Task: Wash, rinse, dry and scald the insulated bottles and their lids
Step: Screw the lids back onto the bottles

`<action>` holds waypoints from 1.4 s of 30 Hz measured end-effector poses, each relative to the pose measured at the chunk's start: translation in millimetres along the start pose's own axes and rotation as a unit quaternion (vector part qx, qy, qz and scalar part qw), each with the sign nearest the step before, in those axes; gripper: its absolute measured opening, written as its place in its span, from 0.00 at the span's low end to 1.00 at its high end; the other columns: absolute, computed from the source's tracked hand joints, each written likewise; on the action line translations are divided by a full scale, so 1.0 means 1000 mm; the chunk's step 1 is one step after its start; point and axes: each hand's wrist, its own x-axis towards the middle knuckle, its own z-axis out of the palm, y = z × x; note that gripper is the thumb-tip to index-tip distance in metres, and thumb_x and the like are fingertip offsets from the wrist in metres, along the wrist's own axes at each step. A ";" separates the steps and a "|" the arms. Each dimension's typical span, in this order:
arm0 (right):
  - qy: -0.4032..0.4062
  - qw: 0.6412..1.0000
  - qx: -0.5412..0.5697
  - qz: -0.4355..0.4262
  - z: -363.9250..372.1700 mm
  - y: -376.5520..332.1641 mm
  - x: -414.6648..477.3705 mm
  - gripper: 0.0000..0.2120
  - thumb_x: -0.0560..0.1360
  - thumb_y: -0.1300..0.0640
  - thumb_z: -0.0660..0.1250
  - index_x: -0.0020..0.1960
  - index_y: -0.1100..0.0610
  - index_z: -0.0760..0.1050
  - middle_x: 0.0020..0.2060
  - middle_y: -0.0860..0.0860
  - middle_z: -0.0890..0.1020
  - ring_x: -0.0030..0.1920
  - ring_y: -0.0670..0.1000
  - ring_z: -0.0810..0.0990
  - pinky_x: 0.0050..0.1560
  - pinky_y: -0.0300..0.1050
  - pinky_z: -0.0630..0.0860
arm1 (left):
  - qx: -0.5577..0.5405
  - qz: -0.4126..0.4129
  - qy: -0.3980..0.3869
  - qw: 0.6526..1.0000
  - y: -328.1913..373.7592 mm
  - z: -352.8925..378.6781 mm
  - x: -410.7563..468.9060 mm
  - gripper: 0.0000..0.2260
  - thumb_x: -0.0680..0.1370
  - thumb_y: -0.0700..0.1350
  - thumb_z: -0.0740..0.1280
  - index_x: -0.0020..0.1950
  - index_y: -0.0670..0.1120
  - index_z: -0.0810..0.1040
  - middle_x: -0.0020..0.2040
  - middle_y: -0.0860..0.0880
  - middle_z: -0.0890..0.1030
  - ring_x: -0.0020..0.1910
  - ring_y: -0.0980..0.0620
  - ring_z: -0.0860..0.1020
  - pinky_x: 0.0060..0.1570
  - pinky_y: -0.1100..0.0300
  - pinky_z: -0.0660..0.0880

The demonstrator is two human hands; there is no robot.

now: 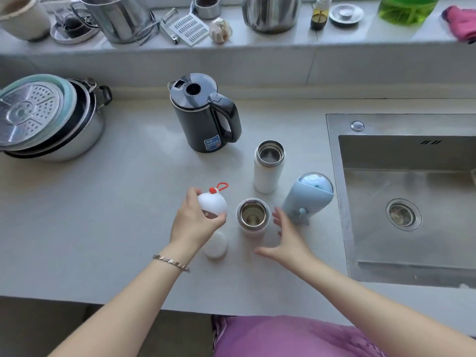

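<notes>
Lid in hand, we stand over three insulated bottles on the pale grey stone surface (103,228) beside the steel sink (342,202).

Our left hand (194,222) grips the rounded white lid with a red loop (212,203), fingers curled around it, just left of the short white bottle with an open steel mouth (253,215). Our right hand (288,240) hovers just right of that bottle, fingers spread and holding nothing. Behind stands the tall white bottle, also uncapped (268,168); the pale blue bottle with a domed cap (309,199) stands nearest the sink. A flat white round lid (216,247) lies under our left wrist. The black electric kettle (203,114) stands farther back.
</notes>
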 end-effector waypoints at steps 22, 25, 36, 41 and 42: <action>0.118 0.979 0.015 -0.163 -0.023 -0.049 -0.034 0.30 0.55 0.56 0.76 0.52 0.38 0.70 0.50 0.41 0.77 0.53 0.42 0.77 0.52 0.43 0.76 | 0.016 0.248 -0.090 0.964 0.101 -0.038 -0.066 0.38 0.59 0.69 0.61 0.69 0.61 0.66 0.53 0.59 0.71 0.56 0.59 0.70 0.51 0.70 0.65; 0.138 0.975 0.030 -0.172 -0.026 -0.054 -0.038 0.29 0.54 0.54 0.75 0.53 0.41 0.72 0.49 0.42 0.77 0.52 0.43 0.77 0.51 0.45 0.77 | 0.045 0.261 -0.084 0.961 0.110 -0.047 -0.068 0.37 0.60 0.70 0.59 0.69 0.62 0.64 0.52 0.59 0.71 0.56 0.59 0.70 0.50 0.71 0.65; 0.149 0.969 -0.040 -0.194 -0.024 -0.067 -0.041 0.32 0.55 0.51 0.74 0.59 0.48 0.73 0.49 0.43 0.77 0.50 0.41 0.75 0.50 0.41 0.75 | 0.061 0.175 -0.010 0.983 0.120 -0.053 -0.084 0.26 0.64 0.63 0.67 0.60 0.59 0.68 0.47 0.53 0.73 0.48 0.53 0.74 0.42 0.65 0.66; 0.167 0.965 -0.054 -0.195 -0.015 -0.071 -0.044 0.32 0.57 0.51 0.74 0.60 0.45 0.72 0.50 0.42 0.77 0.53 0.42 0.73 0.48 0.34 0.71 | 0.105 0.162 0.047 0.980 0.118 -0.050 -0.094 0.29 0.63 0.66 0.65 0.61 0.57 0.68 0.46 0.51 0.74 0.48 0.49 0.76 0.45 0.58 0.71; 0.170 0.964 -0.059 -0.196 -0.015 -0.072 -0.045 0.32 0.57 0.51 0.75 0.60 0.44 0.72 0.50 0.42 0.77 0.54 0.42 0.72 0.46 0.32 0.69 | 0.104 0.164 0.045 0.980 0.116 -0.050 -0.095 0.29 0.63 0.66 0.65 0.61 0.57 0.68 0.46 0.51 0.74 0.47 0.49 0.76 0.45 0.58 0.71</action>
